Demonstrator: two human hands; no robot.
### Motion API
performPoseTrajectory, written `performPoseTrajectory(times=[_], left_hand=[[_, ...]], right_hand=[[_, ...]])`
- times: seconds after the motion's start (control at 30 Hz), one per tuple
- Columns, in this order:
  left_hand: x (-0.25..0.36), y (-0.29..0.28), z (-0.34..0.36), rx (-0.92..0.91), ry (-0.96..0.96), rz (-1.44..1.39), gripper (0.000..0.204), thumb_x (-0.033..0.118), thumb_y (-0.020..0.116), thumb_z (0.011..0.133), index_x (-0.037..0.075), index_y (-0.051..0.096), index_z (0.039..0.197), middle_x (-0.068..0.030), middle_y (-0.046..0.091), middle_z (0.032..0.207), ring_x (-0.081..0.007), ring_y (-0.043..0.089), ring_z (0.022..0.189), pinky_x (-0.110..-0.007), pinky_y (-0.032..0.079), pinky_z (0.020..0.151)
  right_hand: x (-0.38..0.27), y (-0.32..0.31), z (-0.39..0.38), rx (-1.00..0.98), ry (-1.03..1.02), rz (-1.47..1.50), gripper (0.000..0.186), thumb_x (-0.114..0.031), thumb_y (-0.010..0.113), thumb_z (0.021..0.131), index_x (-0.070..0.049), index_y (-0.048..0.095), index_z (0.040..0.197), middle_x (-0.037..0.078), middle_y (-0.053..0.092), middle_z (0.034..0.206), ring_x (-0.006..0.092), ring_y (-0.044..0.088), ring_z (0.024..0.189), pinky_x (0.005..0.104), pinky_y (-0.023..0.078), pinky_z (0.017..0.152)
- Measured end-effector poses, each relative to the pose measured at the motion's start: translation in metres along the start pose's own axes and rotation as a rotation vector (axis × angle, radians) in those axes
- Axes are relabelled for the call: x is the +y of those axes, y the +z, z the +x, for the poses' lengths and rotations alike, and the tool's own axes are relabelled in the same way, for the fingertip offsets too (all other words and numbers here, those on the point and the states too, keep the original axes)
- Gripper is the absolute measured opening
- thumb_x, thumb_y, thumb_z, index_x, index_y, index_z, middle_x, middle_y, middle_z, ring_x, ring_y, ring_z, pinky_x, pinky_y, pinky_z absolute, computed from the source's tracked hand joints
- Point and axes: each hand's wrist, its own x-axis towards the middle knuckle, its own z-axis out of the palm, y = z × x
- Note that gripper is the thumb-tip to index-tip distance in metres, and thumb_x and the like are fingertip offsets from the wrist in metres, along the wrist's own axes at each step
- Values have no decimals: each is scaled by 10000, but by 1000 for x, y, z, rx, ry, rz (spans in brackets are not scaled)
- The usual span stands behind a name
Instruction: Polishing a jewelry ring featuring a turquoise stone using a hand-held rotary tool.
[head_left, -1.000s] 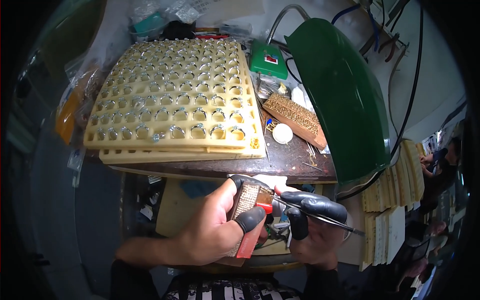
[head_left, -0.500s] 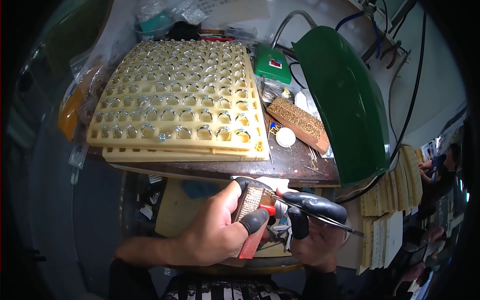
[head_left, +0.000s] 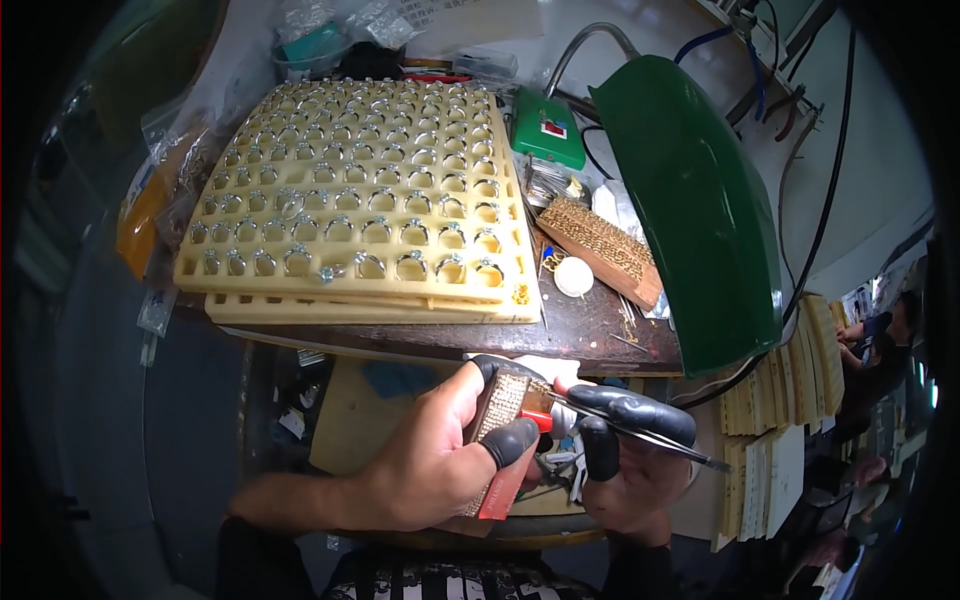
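Observation:
My left hand (head_left: 425,450), with black covers on its fingertips, grips a wooden block (head_left: 507,393) whose face is packed with small gold-coloured bits. A red label or strip (head_left: 500,492) shows at the block's lower end. A short red piece (head_left: 538,419) sticks out beside the thumb; what it belongs to is partly hidden. My right hand (head_left: 640,475), its fingers covered in black, is closed around metal tweezers (head_left: 685,453). The tweezers' tips reach to the block's upper right edge. Whether anything tiny sits between the tips is too small to tell.
A stacked cream foam tray (head_left: 350,290) of silver rings with pale stones fills the bench's left. A green lamp shade (head_left: 690,210) overhangs the right. Between them lie another studded wooden block (head_left: 600,245), a round white piece (head_left: 573,276) and a green box (head_left: 546,130).

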Motion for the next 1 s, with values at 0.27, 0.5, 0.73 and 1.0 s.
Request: performPoseTrajectory(times=[0.27,0.5,0.73,1.0], left_hand=[[-3,-2,1,-16,17,30,435,193,554,1024,-32,413,1369,-76,639,973,-145,675,872,-323,572,840],[-4,-3,1,-24,44,46,429,197,545,1032,-30,411,1370,-74,639,962,-142,674,868,-325,569,844],[-4,-3,1,-16,38,58,407,171,536,1033,-38,409,1358,-82,639,958,-153,678,864,-336,580,830],[-1,0,0,7,-67,-49,344,138,549,1024,-38,410,1285,-142,638,1029,-197,700,870,-389,603,822]], right_hand=[[5,1,-4,17,-3,59,371,150,621,868,84,598,1232,211,674,1236,211,690,1042,295,566,853],[5,0,-1,0,-39,-58,358,134,642,865,80,605,1217,204,703,1180,221,708,1002,302,573,844],[4,3,-4,64,-13,-3,282,77,653,905,67,605,1183,212,703,1160,241,700,1046,349,569,892],[26,7,1,378,16,96,219,8,621,960,47,500,1137,240,692,1059,305,719,987,400,595,895]])
